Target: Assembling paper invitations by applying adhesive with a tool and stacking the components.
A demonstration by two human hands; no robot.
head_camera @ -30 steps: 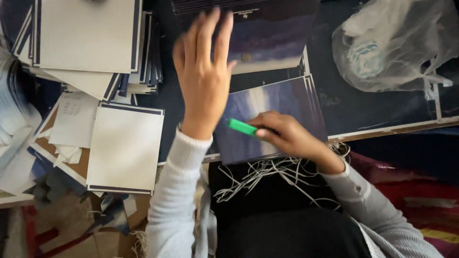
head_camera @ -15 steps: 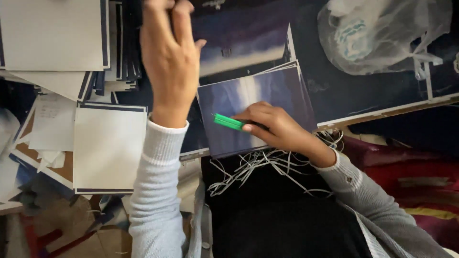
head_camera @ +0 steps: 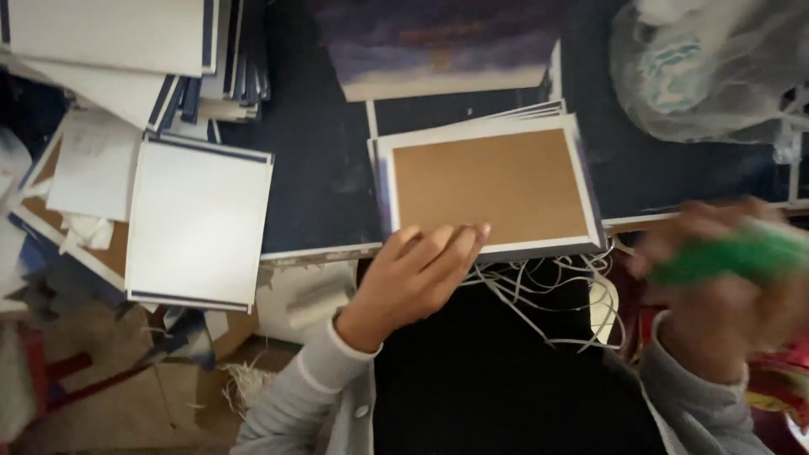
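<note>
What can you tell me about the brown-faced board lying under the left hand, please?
The board is a flat rectangle with a matt brown face, like cardboard or kraft paper, framed by a white border, with dark blue at its edges. It lies face up and slightly skewed on top of a small stack of similar sheets, at the near edge of the dark table. The left hand rests its fingertips on the near edge. Thin white paper strips hang tangled just below it.
</note>
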